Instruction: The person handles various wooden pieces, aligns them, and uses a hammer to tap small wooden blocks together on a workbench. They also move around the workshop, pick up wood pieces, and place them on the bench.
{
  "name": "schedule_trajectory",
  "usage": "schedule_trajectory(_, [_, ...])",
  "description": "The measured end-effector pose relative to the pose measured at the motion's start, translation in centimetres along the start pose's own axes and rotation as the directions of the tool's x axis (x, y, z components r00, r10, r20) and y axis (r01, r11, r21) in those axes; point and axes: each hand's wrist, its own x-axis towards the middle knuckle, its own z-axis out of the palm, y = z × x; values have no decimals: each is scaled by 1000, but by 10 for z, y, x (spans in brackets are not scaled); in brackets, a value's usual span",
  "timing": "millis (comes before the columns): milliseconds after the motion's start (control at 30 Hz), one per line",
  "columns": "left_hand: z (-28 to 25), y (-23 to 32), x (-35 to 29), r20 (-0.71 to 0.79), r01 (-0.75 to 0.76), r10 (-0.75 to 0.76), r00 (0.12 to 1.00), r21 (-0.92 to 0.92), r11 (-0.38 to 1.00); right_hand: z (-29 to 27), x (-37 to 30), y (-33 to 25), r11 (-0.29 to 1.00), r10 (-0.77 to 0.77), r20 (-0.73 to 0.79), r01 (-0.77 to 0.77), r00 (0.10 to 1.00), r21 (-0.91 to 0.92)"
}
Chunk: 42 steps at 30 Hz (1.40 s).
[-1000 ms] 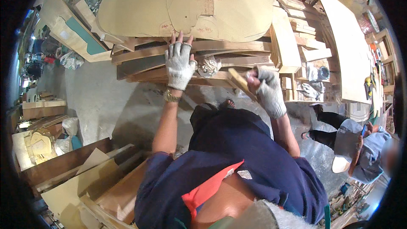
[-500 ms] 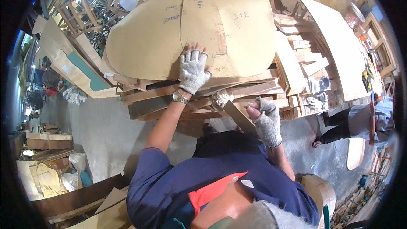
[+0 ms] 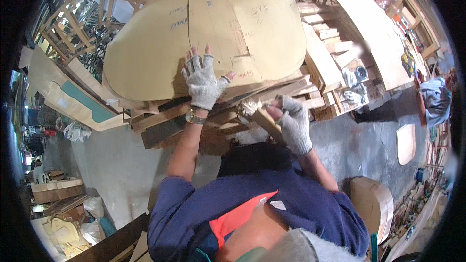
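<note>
My left hand (image 3: 204,83), in a grey fingerless glove, lies with fingers spread on the near edge of a large tan board (image 3: 145,48) with rounded corners. Pen marks and curved lines run over the board. My right hand (image 3: 294,125), gloved the same way, is closed just past the board's near edge. Its fingertips are curled together, and what they hold, if anything, is too small to make out. Close by its fingers is a whitish wrapped bundle (image 3: 249,107) at the end of a wooden bar (image 3: 267,122).
Stacked wooden strips (image 3: 160,119) lie under the board. To the right are wood offcuts (image 3: 335,43), a pale leaning panel (image 3: 359,24) and another person (image 3: 434,99). Wooden frames (image 3: 73,29) stand far left, and a notched panel (image 3: 53,82) lies nearer. Grey floor (image 3: 111,160) shows below.
My right hand has moved left and up toward the whitish bundle, its fingers still curled. My left hand stays spread on the board. The whole view has shifted a little.
</note>
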Motion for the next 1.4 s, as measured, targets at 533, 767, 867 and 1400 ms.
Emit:
schedule_trajectory(533, [4, -45, 13, 321, -495, 442, 837, 102, 863, 3, -5, 7, 995, 98, 40, -97, 994, -18])
schedule_trajectory(767, [-6, -48, 24, 174, -627, 625, 761, -51, 777, 4, -7, 2, 996, 84, -21, -84, 996, 22])
schedule_trajectory(867, [-27, -27, 15, -124, -579, 565, 816, -170, 798, 10, 0, 3, 997, 72, -32, -73, 997, -16])
schedule_trajectory(1400, [-60, 57, -69, -239, -438, 367, 899, -465, 769, 30, 35, 35, 991, 62, 129, -77, 990, 113])
